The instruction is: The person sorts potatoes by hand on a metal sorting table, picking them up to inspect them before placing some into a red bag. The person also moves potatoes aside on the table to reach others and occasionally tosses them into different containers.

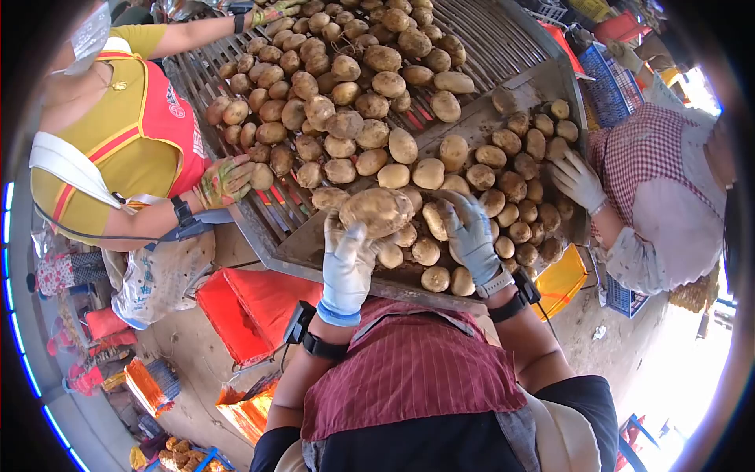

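My left hand [348, 263], in a pale glove, holds a large brown potato [377, 212] just above the near edge of the sorting table. Gloved too, my right hand [469, 236] rests among the potatoes, its fingers curled at a pale potato [434, 221]; whether it grips that potato is hard to tell. Smaller potatoes [425, 252] lie between and below the two hands. Behind them a big pile of potatoes [346, 94] covers the slatted part of the table.
The metal table rim [307, 270] runs in front of me. At left a co-worker's gloved hand [224, 181] touches a potato; at right another co-worker's gloved hand [578, 181] is at the pile. A red crate [248, 311] and a yellow crate [562, 283] stand below.
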A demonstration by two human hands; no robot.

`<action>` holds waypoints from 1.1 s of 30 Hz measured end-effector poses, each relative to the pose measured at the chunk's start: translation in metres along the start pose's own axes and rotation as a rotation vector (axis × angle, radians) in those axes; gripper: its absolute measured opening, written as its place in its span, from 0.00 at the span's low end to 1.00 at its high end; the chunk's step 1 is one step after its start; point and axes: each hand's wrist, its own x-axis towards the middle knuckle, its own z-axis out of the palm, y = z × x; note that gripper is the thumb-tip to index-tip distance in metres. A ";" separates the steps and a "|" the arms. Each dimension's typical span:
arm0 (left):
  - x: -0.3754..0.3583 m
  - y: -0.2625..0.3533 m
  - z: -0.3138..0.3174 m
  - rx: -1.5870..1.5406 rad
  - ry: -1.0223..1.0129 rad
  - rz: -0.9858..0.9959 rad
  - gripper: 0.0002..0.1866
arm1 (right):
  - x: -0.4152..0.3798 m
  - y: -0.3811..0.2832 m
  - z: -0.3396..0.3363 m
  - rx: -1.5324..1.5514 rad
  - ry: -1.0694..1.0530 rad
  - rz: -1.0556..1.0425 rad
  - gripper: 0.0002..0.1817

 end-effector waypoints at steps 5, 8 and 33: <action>0.000 -0.002 -0.014 0.542 -0.254 0.391 0.45 | -0.001 -0.051 0.023 1.142 -0.359 0.142 0.45; -0.011 0.004 -0.016 0.502 -0.149 0.136 0.48 | -0.001 -0.059 0.017 0.754 -0.307 -0.111 0.49; -0.039 0.015 -0.079 0.299 0.262 0.229 0.45 | 0.038 0.067 -0.073 -0.759 0.475 -0.203 0.08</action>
